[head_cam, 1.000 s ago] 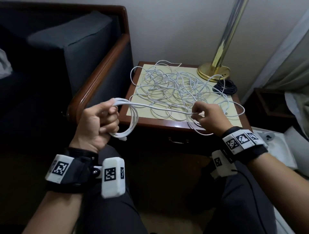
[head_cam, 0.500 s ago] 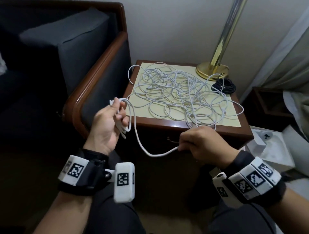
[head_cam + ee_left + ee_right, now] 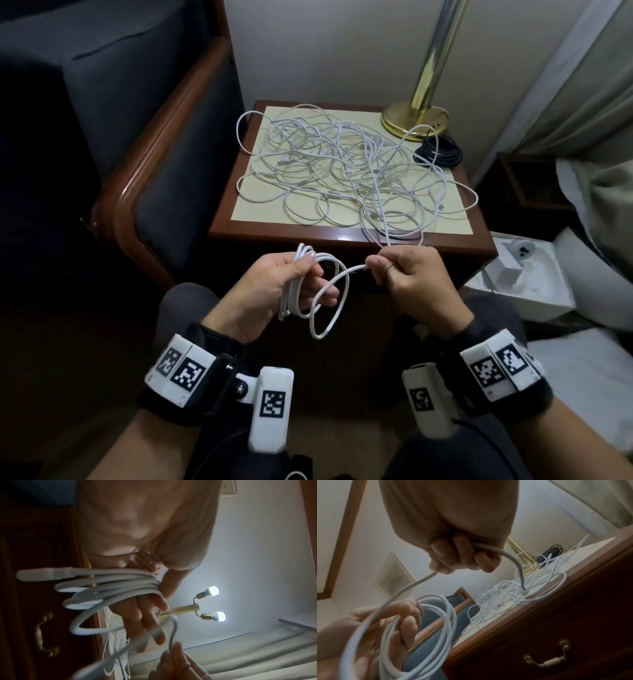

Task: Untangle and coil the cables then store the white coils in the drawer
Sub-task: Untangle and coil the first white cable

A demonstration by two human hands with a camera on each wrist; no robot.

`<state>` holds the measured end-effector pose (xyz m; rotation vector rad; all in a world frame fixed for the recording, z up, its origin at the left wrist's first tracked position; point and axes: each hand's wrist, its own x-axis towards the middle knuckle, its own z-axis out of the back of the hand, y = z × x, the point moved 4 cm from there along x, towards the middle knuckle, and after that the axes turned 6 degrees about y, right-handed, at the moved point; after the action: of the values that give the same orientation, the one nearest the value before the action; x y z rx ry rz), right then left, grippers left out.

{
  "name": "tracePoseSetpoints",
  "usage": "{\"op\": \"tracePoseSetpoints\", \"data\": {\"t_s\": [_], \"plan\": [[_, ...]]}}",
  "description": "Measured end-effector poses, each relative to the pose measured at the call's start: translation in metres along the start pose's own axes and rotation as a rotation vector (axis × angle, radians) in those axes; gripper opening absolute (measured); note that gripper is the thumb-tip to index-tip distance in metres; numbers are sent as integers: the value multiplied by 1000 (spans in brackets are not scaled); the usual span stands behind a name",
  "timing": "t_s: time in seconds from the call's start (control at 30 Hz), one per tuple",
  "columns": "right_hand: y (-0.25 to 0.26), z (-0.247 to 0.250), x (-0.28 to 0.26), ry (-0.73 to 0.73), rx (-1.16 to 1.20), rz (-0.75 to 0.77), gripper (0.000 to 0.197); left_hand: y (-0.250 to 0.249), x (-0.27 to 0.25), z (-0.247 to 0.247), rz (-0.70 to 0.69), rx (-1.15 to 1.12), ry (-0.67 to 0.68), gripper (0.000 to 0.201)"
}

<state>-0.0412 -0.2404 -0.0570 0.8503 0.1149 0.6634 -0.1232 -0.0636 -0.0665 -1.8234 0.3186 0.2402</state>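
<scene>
A tangle of white cables [image 3: 346,171] [image 3: 510,596] covers the top of the wooden nightstand [image 3: 349,236]. In front of the nightstand my left hand [image 3: 284,287] [image 3: 145,582] grips a white coil [image 3: 298,291] [image 3: 109,588] [image 3: 436,628] of several loops, thumb on top. My right hand [image 3: 404,277] [image 3: 462,555] grips the same white cable [image 3: 334,301] just right of the coil. From that fist the cable runs up into the tangle. The drawer [image 3: 556,649] below is closed, with a brass handle [image 3: 546,657] [image 3: 42,635].
A brass lamp base [image 3: 414,118] stands at the nightstand's back right, with a coiled black cable [image 3: 438,154] beside it. A dark armchair with a wooden arm [image 3: 150,192] sits left. A white open box [image 3: 520,277] lies on the floor right.
My right hand has come up and in beside the left hand, laying a new loop of cable by the coil. My left hand has turned palm-up and moved toward the middle.
</scene>
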Motion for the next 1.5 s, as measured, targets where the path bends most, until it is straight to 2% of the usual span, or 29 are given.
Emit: {"op": "tracePoseSetpoints", "data": {"t_s": [0.1,0.23,0.47,0.57,0.63,0.73,0.8,0.9,0.97,1.0,1.13,1.17,1.23,1.3,1.33,1.43,1.5], "plan": [[-3,-4,-6,-94,-2,21,28,5,2,-8,0,-24,-1,27],[-1,-5,-10,-162,106,65,22,15,6,-13,17,10,-23,27],[-2,-17,-18,-180,230,59,18,25,6,-20,82,-34,121,33],[-6,-26,-23,-104,316,32,20,28,4,-16,85,-43,165,26],[-9,-30,-26,-10,329,38,22,27,4,-9,68,-65,142,25],[-15,-31,-27,191,215,26,24,19,3,9,20,-72,127,26],[-23,-27,-23,248,114,-23,26,11,0,22,-5,-99,171,27],[-33,-9,-14,191,28,-71,25,2,-8,45,-40,-286,291,27],[-39,5,-9,127,-5,-74,24,-7,-14,56,-51,-588,477,30],[-42,12,-7,85,-4,-73,25,-10,-16,64,-54,-705,512,35],[-54,21,1,-81,34,-73,27,-15,-18,88,-184,-726,357,39],[-55,18,2,-107,20,-73,28,-16,-17,90,-222,-715,291,37],[-51,7,2,-139,-12,-60,30,-16,-15,89,-295,-656,60,34],[-40,-10,-4,-125,-56,14,29,-16,-13,80,-334,-571,-152,29],[-32,-20,-9,-94,-96,70,27,-17,-11,73,-342,-537,-203,26],[-3,-45,-25,11,-273,215,25,-13,-6,56,-302,-387,-278,20],[14,-51,-30,73,-330,293,25,-7,-3,44,-242,-258,-280,21]]}}
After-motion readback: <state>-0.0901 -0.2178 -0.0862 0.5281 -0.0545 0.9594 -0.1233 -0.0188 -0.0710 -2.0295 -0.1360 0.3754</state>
